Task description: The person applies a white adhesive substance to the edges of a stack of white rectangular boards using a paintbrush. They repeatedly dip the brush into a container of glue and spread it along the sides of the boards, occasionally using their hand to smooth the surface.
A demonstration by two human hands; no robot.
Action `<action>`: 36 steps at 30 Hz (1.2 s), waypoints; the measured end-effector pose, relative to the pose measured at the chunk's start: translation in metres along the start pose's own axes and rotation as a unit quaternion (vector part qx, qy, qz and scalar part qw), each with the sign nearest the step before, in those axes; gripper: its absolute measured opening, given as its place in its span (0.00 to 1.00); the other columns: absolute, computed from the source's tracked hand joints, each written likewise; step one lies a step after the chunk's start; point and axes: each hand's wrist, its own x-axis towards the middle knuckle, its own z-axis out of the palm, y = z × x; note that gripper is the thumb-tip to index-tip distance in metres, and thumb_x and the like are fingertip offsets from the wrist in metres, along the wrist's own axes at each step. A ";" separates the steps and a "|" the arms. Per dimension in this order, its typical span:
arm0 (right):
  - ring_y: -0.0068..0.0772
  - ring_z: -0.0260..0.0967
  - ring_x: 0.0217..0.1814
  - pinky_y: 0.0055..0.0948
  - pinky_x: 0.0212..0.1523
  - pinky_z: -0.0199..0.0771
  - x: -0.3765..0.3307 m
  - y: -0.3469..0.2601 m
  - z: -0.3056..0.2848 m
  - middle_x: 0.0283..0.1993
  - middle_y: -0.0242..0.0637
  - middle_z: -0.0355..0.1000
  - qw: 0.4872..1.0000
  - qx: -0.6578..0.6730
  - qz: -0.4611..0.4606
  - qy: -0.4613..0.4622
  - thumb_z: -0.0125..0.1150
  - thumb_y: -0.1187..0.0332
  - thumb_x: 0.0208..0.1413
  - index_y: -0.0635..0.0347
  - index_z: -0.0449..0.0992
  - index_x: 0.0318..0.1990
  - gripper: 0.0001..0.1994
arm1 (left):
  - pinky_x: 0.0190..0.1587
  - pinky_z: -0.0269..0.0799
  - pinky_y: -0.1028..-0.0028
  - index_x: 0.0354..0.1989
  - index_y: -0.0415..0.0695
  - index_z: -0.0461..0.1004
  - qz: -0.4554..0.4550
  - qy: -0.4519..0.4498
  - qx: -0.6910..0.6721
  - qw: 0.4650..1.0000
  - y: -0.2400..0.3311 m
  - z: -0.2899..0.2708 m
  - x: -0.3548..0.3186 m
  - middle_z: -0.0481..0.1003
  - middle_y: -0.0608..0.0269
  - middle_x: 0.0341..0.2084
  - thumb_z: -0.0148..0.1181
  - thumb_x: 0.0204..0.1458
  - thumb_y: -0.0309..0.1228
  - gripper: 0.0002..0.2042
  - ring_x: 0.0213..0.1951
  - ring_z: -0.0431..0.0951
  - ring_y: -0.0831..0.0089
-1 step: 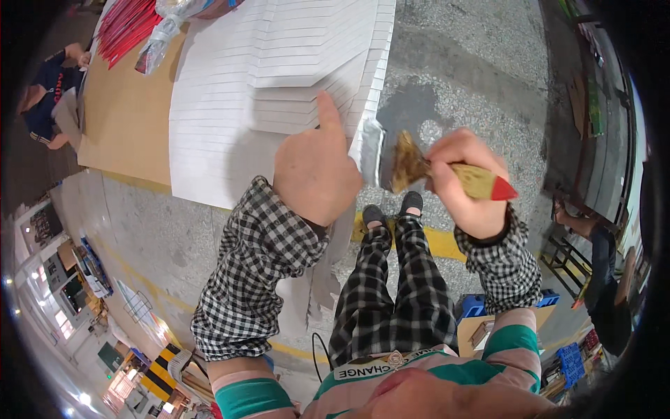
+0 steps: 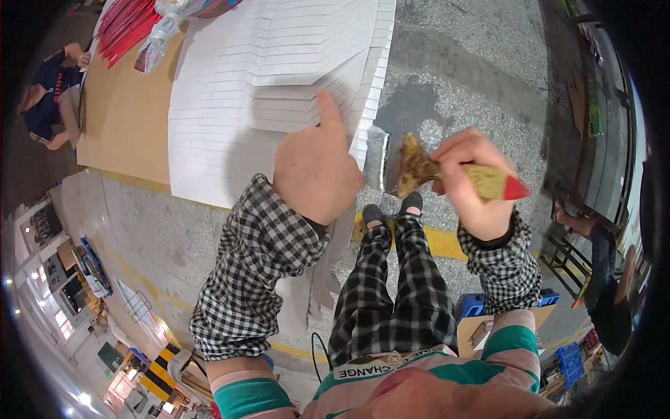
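Observation:
Overlapping white sheets (image 2: 213,133) lie in a staggered stack with their edges fanned out in rows. My left hand (image 2: 317,171) rests over the near right part of them, its index finger stretched out along the paper; its other fingers are mostly hidden. In my right hand (image 2: 474,209) is a paintbrush (image 2: 488,181) with a yellowish, red-tipped handle and brown, clumped bristles pointing left. Between the bristles and my left hand, a shiny pale strip (image 2: 383,162) shows at the stack's right edge; what it is I cannot make out. The bristles are slightly apart from it.
Brown board (image 2: 129,112) lies under the sheets at the left. Red thin sticks (image 2: 129,28) and a clear plastic bag (image 2: 162,42) lie at the far left. Another person (image 2: 56,98) is beyond the board. A dark stool (image 2: 567,262) stands at the right, beside someone's legs.
My right hand and the paintbrush have shifted slightly to the right, away from the pale strip. My left hand stays in place on the sheets.

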 end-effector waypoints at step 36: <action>0.24 0.67 0.25 0.23 0.26 0.68 -0.077 0.015 -0.040 0.38 0.39 0.70 0.970 0.179 0.110 0.117 0.53 0.72 0.58 0.66 0.70 0.33 0.05 | 0.38 0.75 0.57 0.50 0.32 0.60 -0.143 0.053 0.093 0.984 0.000 0.065 -0.075 0.74 0.33 0.28 0.67 0.43 0.33 0.29 0.33 0.77 0.43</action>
